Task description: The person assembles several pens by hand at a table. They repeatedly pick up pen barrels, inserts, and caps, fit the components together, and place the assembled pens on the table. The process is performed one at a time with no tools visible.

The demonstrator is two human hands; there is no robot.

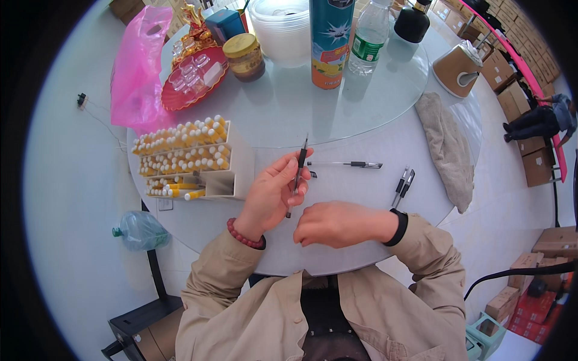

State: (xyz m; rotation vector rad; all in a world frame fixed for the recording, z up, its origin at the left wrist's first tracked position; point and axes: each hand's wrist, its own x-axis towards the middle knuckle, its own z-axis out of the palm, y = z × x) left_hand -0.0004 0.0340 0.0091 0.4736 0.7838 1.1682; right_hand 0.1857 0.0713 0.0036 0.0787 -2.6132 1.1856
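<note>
A gel pen [301,157] with a black grip and clear barrel is pinched between the thumb and fingers of my left hand [274,191], its tip pointing away from me. My right hand [343,224] is curled closed just right of the pen's lower end, its back turned up. What its fingers hold, if anything, is hidden. Beyond the hands a second clear pen [345,163] lies crosswise on the white table. A small black piece [313,174] shows beside my left fingertips. Farther right lie two black-and-clear pens [403,186] side by side.
A white divided holder [241,162] of yellow, white-ended sticks stands left. On the glass turntable [271,120] are a red tray [174,102], a jar [244,57], a spray can [330,45] and a water bottle [366,42]. A grey cloth [444,150] lies right. Another person [551,117] stands far right.
</note>
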